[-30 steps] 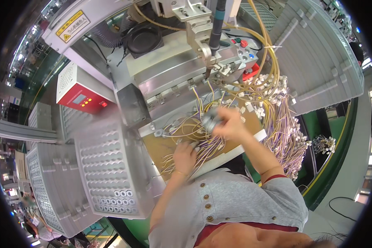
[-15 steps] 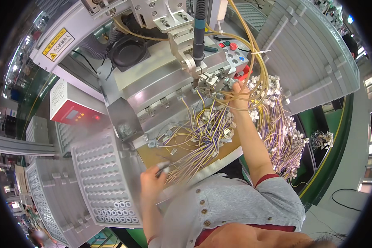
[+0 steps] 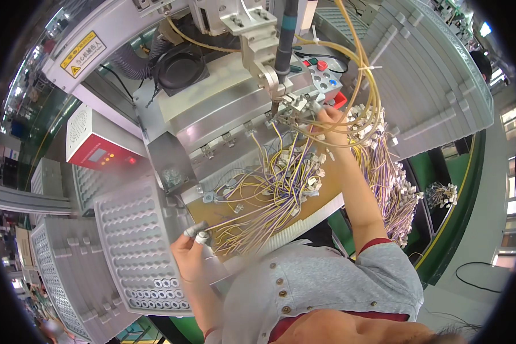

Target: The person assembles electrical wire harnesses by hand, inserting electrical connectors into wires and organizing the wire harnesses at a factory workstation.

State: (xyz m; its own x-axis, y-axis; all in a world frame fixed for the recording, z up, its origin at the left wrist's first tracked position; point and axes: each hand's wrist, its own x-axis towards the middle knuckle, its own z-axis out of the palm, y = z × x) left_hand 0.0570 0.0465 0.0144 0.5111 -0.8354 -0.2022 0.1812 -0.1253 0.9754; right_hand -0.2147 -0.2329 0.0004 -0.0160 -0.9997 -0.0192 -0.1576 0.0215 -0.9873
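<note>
My left hand [image 3: 190, 247], with pale finger covers on thumb and index finger, is closed in a pinch at the left end of a thin wire [image 3: 230, 221]. That wire runs rightward over a spread bundle of yellow, white and purple wires [image 3: 264, 226] with white connectors. Farther right, my right hand [image 3: 333, 125] is closed beside the metal clamps [image 3: 298, 109] below the machine head; looping amber tubes [image 3: 375, 114] partly cover it, and what its fingers grip is hidden. Small white connectors [image 3: 330, 153] hang just under that hand. Some wire ends rise to clips on the metal fixture [image 3: 229, 139].
A thick black cable [image 3: 285, 46] drops to the machine head. Left are a red-and-white control box [image 3: 100, 140], a metal bin [image 3: 175, 163] and a grey tray [image 3: 135, 229] with rings. A button panel [image 3: 325, 74] stands behind my right hand; more wires [image 3: 378, 172] hang at right.
My left hand has moved left and slightly up, drawing one wire out straight. The machine head has shifted slightly right. My right hand stays near the clamps.
</note>
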